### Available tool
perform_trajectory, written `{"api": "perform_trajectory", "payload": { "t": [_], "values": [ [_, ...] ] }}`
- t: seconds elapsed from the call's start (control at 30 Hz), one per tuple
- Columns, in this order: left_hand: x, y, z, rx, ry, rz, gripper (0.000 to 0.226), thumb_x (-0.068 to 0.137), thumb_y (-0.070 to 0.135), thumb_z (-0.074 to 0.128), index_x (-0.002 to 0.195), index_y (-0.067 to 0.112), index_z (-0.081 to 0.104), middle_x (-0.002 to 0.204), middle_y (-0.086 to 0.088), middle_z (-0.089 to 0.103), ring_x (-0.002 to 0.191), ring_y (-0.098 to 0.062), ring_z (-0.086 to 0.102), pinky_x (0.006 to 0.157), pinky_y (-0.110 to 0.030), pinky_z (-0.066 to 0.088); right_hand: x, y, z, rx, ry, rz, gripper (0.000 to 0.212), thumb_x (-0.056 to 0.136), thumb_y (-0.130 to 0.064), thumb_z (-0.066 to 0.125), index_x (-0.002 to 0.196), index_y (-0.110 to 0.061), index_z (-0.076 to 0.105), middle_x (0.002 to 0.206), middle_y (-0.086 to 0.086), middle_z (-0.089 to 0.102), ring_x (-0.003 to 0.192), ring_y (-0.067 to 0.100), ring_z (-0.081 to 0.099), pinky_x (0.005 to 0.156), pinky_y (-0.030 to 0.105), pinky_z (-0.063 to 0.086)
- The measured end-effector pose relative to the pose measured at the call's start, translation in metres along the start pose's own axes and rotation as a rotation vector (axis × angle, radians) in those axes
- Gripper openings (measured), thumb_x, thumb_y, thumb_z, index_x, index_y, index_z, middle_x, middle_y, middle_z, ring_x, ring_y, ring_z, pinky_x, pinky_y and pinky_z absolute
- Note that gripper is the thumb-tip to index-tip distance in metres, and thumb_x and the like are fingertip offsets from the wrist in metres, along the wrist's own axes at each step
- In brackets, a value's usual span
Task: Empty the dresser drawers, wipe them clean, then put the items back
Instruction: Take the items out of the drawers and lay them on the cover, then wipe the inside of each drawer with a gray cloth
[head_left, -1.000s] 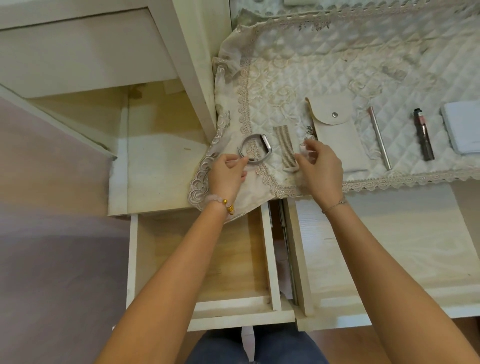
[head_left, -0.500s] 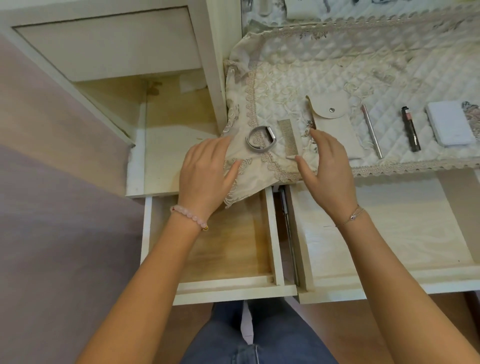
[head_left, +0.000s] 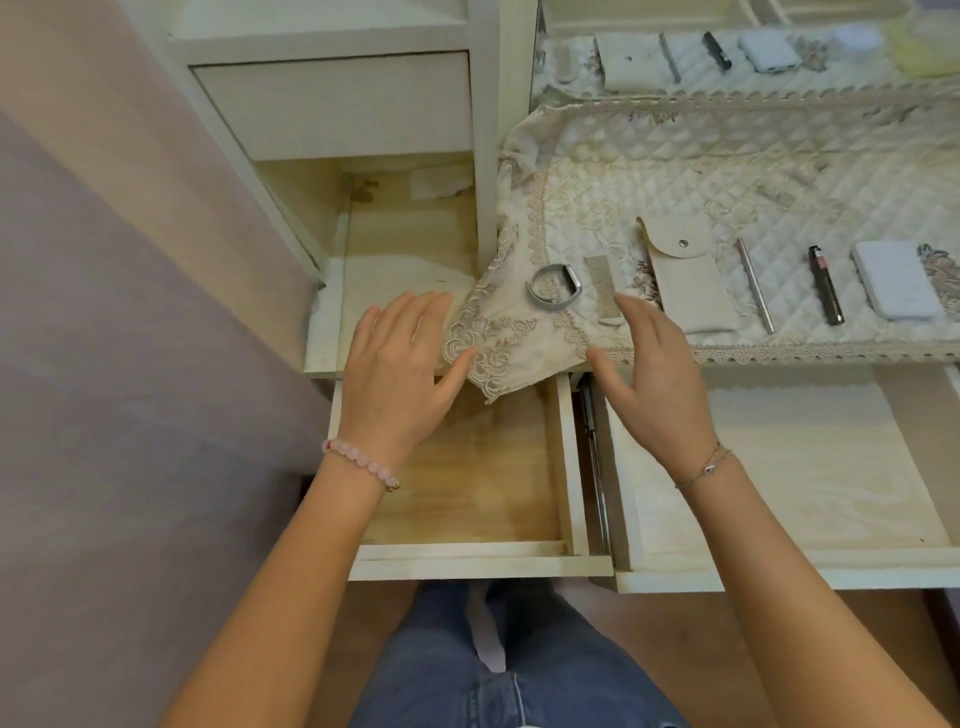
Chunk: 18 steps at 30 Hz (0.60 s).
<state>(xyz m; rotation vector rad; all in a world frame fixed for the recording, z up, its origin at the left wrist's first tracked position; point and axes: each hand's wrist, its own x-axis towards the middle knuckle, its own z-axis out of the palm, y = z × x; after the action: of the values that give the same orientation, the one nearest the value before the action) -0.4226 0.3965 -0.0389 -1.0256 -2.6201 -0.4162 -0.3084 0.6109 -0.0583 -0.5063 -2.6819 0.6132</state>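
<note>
Left hand (head_left: 397, 364): fingers straight and spread, gripped nothing; hovered over far rim of left drawer (head_left: 566, 467), thumb just beside hanging lace corner, contact unclear.
Right hand (head_left: 662, 387): fingers extended and relaxed, held nothing; fingertips near the comb's (head_left: 602, 291) near end, could not tell if touching.
Left drawer: pulled out, at 6 o'clock of lace corner; wood bottom visible.
Right drawer (head_left: 779, 467): pulled out, at 3 o'clock of left drawer; pale bottom visible.
Cloth (head_left: 727, 171): quilted, lace-edged, spread flat at 12 o'clock of both drawers; one corner draped over left drawer's far rim.
Task items: out of the drawers, laid in a row on the cloth.
Row order: wristband (head_left: 553, 286), comb, snap pouch (head_left: 685, 280), metal rod (head_left: 756, 291), dark tube (head_left: 826, 293), white flat box (head_left: 896, 286); each at 3 o'clock of the previous, none touching.
Upper drawer (head_left: 337, 104): closed, at 12 o'clock of left hand; open compartment (head_left: 405, 249) directly under it.
Wrists: bead bracelet (head_left: 361, 462) on left, thin chain (head_left: 704, 465) on right.
</note>
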Motion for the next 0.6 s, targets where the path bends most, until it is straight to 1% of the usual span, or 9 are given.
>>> {"api": "perform_trajectory", "payload": {
  "t": [0.1, 0.2, 0.3, 0.4, 0.5, 0.6],
  "values": [
    [-0.007, -0.009, -0.012, 0.0, -0.003, -0.002, 0.055, 0.091, 0.047, 0.043, 0.127, 0.006, 0.053, 0.125, -0.011, 0.06, 0.121, -0.029, 0.052, 0.104, -0.046, 0.037, -0.003, -0.019, -0.002, -0.003, 0.006, -0.017, 0.058, 0.09, -0.039, 0.046, 0.136, -0.005, 0.04, 0.138, 0.011, 0.046, 0.129, 0.023, 0.04, 0.109, 0.031, 0.028],
    [-0.016, -0.024, -0.029, 0.001, -0.007, -0.024, 0.055, 0.091, 0.047, 0.04, 0.129, 0.008, 0.052, 0.128, -0.009, 0.058, 0.123, -0.027, 0.05, 0.106, -0.044, 0.033, -0.006, -0.048, 0.001, 0.016, -0.02, -0.051, 0.06, 0.09, -0.044, 0.043, 0.138, -0.009, 0.038, 0.14, 0.008, 0.045, 0.13, 0.021, 0.039, 0.11, 0.035, 0.032],
    [-0.029, -0.047, -0.051, 0.012, 0.006, -0.047, 0.054, 0.091, 0.045, 0.042, 0.13, 0.009, 0.051, 0.129, -0.009, 0.057, 0.124, -0.027, 0.049, 0.106, -0.046, 0.035, -0.005, -0.087, 0.007, 0.047, -0.043, -0.108, 0.062, 0.089, -0.048, 0.039, 0.138, -0.01, 0.039, 0.14, 0.007, 0.044, 0.131, 0.02, 0.038, 0.11, 0.035, 0.031],
    [-0.051, -0.073, -0.079, 0.04, 0.046, -0.116, 0.054, 0.091, 0.045, 0.041, 0.13, 0.008, 0.051, 0.129, -0.009, 0.057, 0.123, -0.026, 0.05, 0.108, -0.044, 0.032, -0.001, -0.133, 0.016, 0.081, -0.077, -0.197, 0.061, 0.089, -0.048, 0.038, 0.138, -0.011, 0.04, 0.139, 0.006, 0.045, 0.129, 0.019, 0.039, 0.108, 0.029, 0.028],
    [-0.082, -0.099, -0.104, 0.097, 0.086, -0.199, 0.056, 0.092, 0.047, 0.038, 0.129, 0.008, 0.053, 0.129, -0.009, 0.058, 0.124, -0.026, 0.05, 0.108, -0.042, 0.031, -0.004, -0.182, 0.03, 0.107, -0.133, -0.326, 0.06, 0.09, -0.048, 0.037, 0.138, -0.012, 0.041, 0.139, 0.005, 0.045, 0.13, 0.018, 0.039, 0.109, 0.029, 0.029],
    [-0.119, -0.122, -0.13, 0.175, 0.108, -0.312, 0.055, 0.092, 0.046, 0.04, 0.129, 0.009, 0.053, 0.129, -0.008, 0.058, 0.124, -0.024, 0.049, 0.108, -0.04, 0.03, -0.011, -0.23, 0.047, 0.135, -0.201, -0.456, 0.06, 0.09, -0.049, 0.035, 0.138, -0.013, 0.041, 0.139, 0.004, 0.045, 0.129, 0.016, 0.038, 0.109, 0.026, 0.028]
  ]
}}
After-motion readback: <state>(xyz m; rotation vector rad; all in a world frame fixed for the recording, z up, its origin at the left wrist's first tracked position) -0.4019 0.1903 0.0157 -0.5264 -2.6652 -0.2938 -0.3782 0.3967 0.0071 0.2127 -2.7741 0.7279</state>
